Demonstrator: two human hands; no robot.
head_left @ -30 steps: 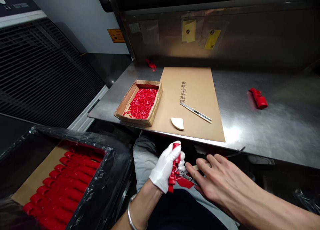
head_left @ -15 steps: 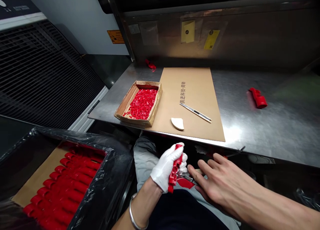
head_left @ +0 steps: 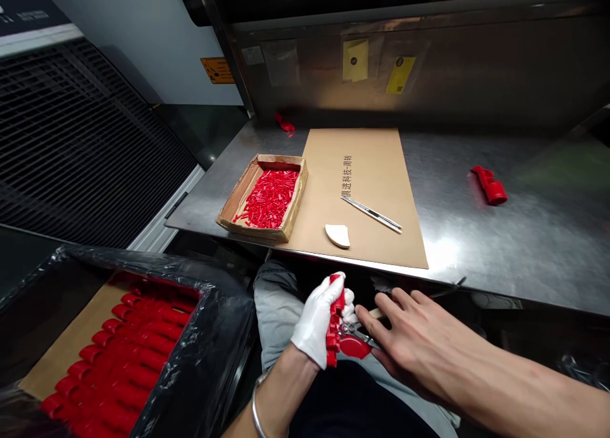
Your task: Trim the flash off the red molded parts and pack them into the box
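Observation:
In my gloved left hand (head_left: 314,317) is a red plastic part (head_left: 333,327), held upright over my lap with the fingers wrapped round it. My bare right hand (head_left: 405,336) is closed on a pair of pliers (head_left: 356,334), whose metal jaws touch or nearly touch the right side of the part. Most of the pliers' handles are hidden under my palm. Just below the jaws shows a rounded red piece (head_left: 355,347); I cannot tell whether it belongs to the part.
A cardboard tray (head_left: 223,220) of small red scraps stands on the metal table (head_left: 457,234). Beside it, a cardboard sheet (head_left: 372,164) bears a utility knife (head_left: 372,213) and a white wedge (head_left: 337,236). Another red part (head_left: 490,185) lies right. Lower left, a plastic-lined box (head_left: 210,298) holds several red parts.
The pliers and my right hand have shifted slightly against the red part, which is turned a little more upright. The rounded red piece shows more fully. The view has moved slightly.

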